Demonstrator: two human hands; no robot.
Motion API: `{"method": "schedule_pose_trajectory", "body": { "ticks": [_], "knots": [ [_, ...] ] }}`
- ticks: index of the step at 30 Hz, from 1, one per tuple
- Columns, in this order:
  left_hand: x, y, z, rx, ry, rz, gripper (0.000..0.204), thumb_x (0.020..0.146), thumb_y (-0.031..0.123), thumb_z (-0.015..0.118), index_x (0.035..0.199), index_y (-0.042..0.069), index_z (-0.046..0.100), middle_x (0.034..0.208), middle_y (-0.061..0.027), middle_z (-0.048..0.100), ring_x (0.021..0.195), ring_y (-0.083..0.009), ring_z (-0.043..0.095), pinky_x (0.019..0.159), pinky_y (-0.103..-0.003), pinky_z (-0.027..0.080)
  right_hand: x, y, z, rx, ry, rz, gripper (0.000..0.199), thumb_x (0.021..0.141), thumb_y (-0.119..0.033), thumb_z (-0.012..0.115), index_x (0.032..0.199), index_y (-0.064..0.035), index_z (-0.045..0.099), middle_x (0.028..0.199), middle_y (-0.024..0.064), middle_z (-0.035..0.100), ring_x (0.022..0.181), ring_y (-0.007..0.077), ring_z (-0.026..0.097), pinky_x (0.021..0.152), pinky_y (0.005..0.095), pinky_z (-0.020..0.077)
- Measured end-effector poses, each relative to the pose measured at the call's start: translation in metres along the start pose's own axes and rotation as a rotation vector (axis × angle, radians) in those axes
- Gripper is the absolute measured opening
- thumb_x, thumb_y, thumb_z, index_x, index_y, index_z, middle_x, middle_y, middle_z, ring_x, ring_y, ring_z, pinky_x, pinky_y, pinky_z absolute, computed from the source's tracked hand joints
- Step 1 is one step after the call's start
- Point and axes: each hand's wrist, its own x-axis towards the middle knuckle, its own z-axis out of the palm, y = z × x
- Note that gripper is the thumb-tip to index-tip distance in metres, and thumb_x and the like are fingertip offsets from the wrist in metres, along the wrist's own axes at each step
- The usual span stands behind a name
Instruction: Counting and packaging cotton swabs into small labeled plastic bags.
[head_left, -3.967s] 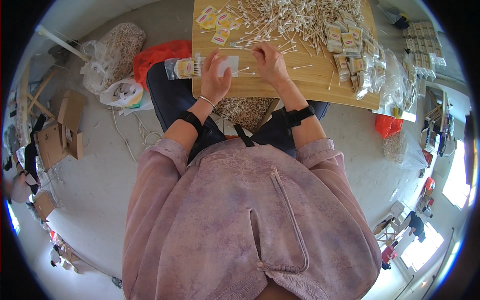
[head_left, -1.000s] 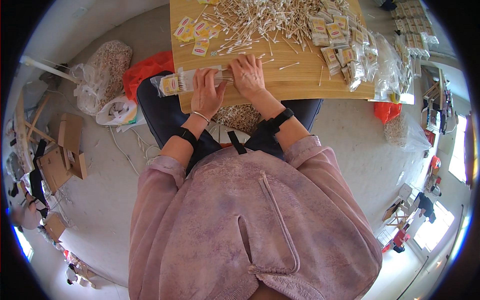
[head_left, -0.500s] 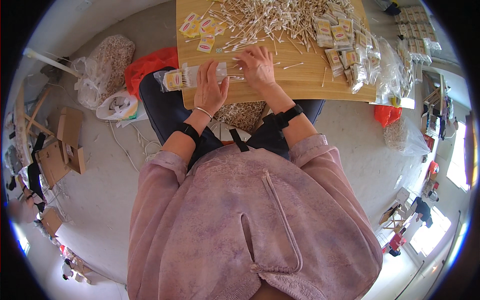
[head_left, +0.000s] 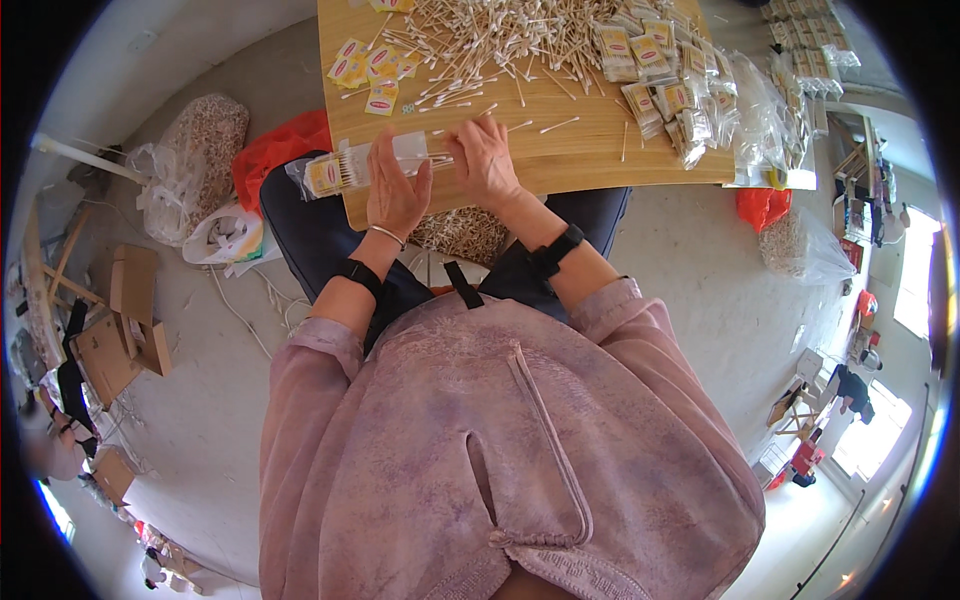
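Note:
At the table's near left edge lies a clear plastic bag (head_left: 410,146) with cotton swabs and a yellow card (head_left: 324,176) in its far left end. My left hand (head_left: 397,192) presses on it, fingers close together and thumb a little apart. Just right of it, my right hand (head_left: 486,166) has its fingertips pinched on cotton swabs (head_left: 441,158) at the bag's right end. How many swabs are in the pinch is hidden. Beyond the hands spreads a big heap of loose cotton swabs (head_left: 500,45).
Several yellow cards (head_left: 382,68) lie left of the heap. Filled swab packets (head_left: 672,80) pile up on the right of the wooden table (head_left: 580,160). A large bag of swabs (head_left: 205,150), a red bag (head_left: 283,157) and a cardboard box (head_left: 138,310) stand on the left floor.
The whole view has shifted, so the table appears further left and higher. My right fingers have closed in and come down towards the bag's end beside my left hand.

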Motion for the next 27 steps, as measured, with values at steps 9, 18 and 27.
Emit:
{"method": "schedule_pose_trajectory", "body": {
  "ticks": [9, 18, 27],
  "knots": [
    [0.006, 0.003, -0.006, 0.080, -0.116, -0.017, 0.059, 0.082, 0.023, 0.064, 0.130, -0.001, 0.038, 0.130, -0.0209, 0.041, 0.121, -0.0380, 0.039, 0.102, -0.045, 0.033, -0.053, -0.012, -0.019, -0.055, -0.375, -0.219, 0.006, 0.076, -0.015, 0.062, 0.080, -0.0128, 0.057, 0.088, 0.0029, 0.058, 0.092, 0.0244, 0.052, 0.081, 0.0380, 0.0389],
    [0.002, -0.003, -0.004, 0.151, -0.151, 0.078, 0.027, 0.073, 0.017, 0.070, 0.097, 0.008, 0.061, 0.104, -0.0097, 0.052, 0.102, -0.0297, 0.051, 0.104, -0.050, 0.031, 0.005, 0.030, -0.016, -0.276, 0.071, -0.087, 0.017, 0.074, -0.018, 0.066, 0.092, -0.0170, 0.066, 0.096, 0.0013, 0.058, 0.098, 0.0253, 0.050, 0.082, 0.0390, 0.0401],
    [0.009, 0.013, -0.007, 0.101, -0.121, -0.033, 0.050, 0.072, 0.017, 0.070, 0.118, 0.007, 0.052, 0.119, -0.0144, 0.047, 0.116, -0.0333, 0.043, 0.106, -0.047, 0.030, 0.009, 0.022, 0.018, -0.266, 0.003, 0.019, 0.012, 0.077, -0.021, 0.065, 0.087, -0.0143, 0.067, 0.096, 0.0010, 0.060, 0.101, 0.0253, 0.049, 0.084, 0.0414, 0.0377]
  ]
}}
